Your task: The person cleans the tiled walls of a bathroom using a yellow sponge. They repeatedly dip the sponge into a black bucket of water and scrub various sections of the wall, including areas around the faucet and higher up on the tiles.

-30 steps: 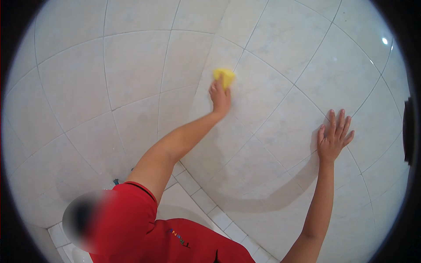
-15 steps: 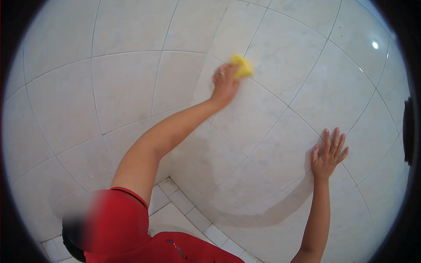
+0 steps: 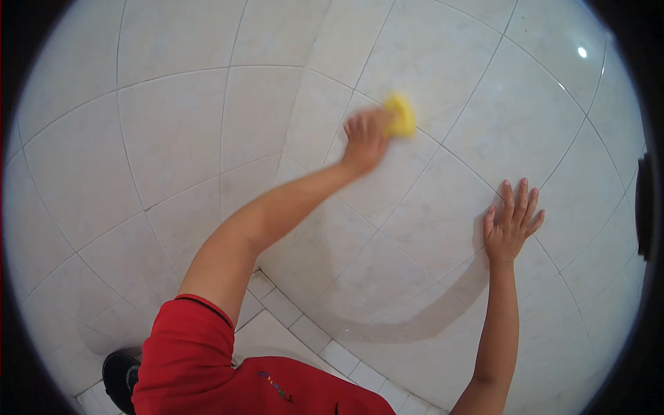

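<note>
My left hand (image 3: 367,138) is raised against the tiled wall (image 3: 415,173) with its fingers closed on a yellow sponge (image 3: 400,115). Motion blurs the sponge and the fingertips, and part of the sponge is hidden by the hand. The sponge lies over a grout line where light tiles meet. Lower and to the right, my right hand (image 3: 510,221) rests flat on the same wall, fingers spread, holding nothing. A few wet specks show on its fingers.
A second tiled wall (image 3: 173,131) meets this one in a corner at the left. Below are a tiled floor edge (image 3: 308,334) and a black shoe (image 3: 121,380). A dark object (image 3: 644,207) sits at the far right rim.
My left hand has slid the sponge a little to the right along the wall. The view has shifted slightly; my right hand stays flat on the tiles.
</note>
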`<state>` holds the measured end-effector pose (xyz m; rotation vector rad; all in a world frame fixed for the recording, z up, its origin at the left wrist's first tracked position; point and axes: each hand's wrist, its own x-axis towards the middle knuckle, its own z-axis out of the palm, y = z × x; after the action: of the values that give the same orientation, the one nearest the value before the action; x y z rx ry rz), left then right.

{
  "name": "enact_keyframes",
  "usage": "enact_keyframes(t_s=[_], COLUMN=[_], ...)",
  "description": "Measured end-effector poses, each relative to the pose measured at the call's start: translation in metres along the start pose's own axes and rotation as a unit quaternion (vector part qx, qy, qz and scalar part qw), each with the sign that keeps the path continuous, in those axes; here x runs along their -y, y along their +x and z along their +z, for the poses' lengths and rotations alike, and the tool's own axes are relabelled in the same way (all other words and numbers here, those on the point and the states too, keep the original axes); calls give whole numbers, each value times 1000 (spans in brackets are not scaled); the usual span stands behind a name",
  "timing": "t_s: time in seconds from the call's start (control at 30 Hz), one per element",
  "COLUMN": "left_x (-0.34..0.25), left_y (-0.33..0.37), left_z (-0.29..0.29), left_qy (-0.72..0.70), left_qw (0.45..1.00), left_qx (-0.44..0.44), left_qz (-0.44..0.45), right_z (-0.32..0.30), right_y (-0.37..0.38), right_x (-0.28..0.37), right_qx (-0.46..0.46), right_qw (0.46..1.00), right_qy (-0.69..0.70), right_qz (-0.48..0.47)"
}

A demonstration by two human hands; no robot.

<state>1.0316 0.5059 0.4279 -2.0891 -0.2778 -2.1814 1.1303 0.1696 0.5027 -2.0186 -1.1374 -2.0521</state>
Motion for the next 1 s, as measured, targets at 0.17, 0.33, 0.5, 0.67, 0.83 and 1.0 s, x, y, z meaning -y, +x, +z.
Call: enact_keyframes(t_s=[0.17,0.33,0.5,0.67,0.83,1.0], left_x=[-5,37,-32,-86,-19,19], left_y=[-44,58,34,-23,40,-59], left_z=[-23,-10,9,-12,-11,-2], left_qy=[-105,18,-21,-148,-39,207], left_qw=[960,965,992,929,997,977], left_qx=[59,-111,-46,42,-48,45], left_qz=[253,-238,-118,336,-44,38], right_z=[3,2,1,1,0,3], right_y=[-2,0,-1,-2,-2,3], right_x=[2,7,4,0,5,12], right_qx=[-5,-5,3,3,5,-10], right_qw=[1000,1000,1000,1000,1000,1000], right_qy=[5,15,8,4,10,20], right_qz=[-1,5,3,2,6,4])
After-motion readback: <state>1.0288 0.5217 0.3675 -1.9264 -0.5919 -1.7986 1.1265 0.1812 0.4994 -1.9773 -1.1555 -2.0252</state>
